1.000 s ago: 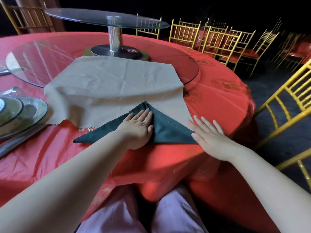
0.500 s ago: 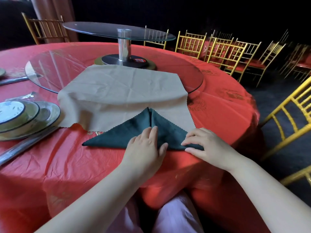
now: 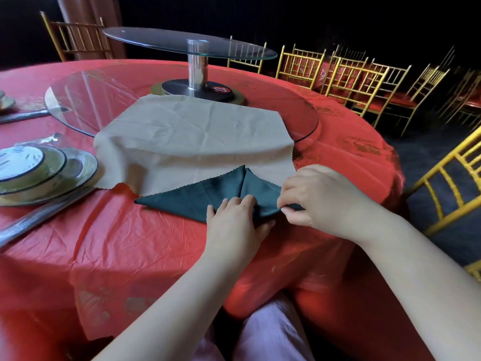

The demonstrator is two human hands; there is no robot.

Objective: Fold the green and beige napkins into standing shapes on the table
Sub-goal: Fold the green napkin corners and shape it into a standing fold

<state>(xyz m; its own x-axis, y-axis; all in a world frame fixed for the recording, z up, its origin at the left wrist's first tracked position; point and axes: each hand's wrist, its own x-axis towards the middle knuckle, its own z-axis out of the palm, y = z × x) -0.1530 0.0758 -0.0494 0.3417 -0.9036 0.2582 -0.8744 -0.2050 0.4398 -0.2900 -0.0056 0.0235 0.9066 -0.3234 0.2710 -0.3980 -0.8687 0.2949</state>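
The green napkin [image 3: 203,196] lies folded into a flat triangle near the table's front edge, its tip pointing away from me. It overlaps the near edge of the beige napkin [image 3: 192,136], which is spread flat and drapes from the glass turntable down onto the red tablecloth. My left hand [image 3: 234,220] presses on the middle of the triangle's near edge, fingers bent over the fold. My right hand [image 3: 320,196] pinches the green napkin's right corner between thumb and fingers and lifts it slightly.
A glass turntable [image 3: 86,95] with a raised glass tier [image 3: 192,46] fills the table's centre. Stacked plates and a bowl [image 3: 33,173] sit at the left, with wrapped cutlery [image 3: 44,214] beside them. Gold chairs [image 3: 351,76] ring the far and right sides.
Both hands went from lying flat on the green napkin to working it: the left slid toward the near edge's middle, the right curled and took hold of the right corner.
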